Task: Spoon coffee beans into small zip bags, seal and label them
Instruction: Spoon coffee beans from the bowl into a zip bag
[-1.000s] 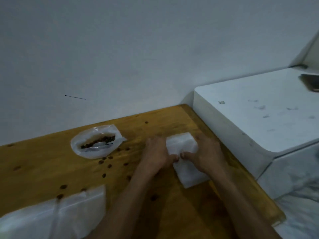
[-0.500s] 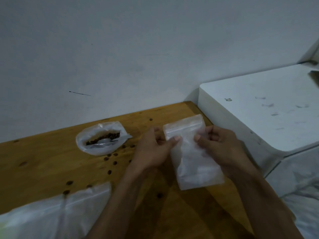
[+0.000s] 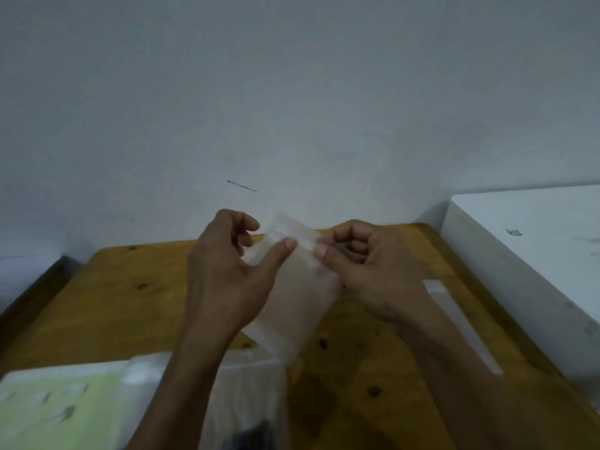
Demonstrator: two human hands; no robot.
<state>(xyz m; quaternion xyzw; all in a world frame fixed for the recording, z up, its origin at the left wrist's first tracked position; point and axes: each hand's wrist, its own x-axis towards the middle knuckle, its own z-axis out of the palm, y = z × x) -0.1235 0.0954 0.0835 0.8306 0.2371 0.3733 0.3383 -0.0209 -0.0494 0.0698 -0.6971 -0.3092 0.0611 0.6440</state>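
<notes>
Two hands hold one small zip bag [image 3: 293, 306] up above the wooden worktop [image 3: 113, 303], which serves as landmark. Left hand [image 3: 227, 274] and right hand [image 3: 367, 271] each pinch the bag's top strip, thumb on front. It looks empty, feather-light, limp and slick (likely to slip), so the stiffer zip edge seems the best place to grip.
</notes>
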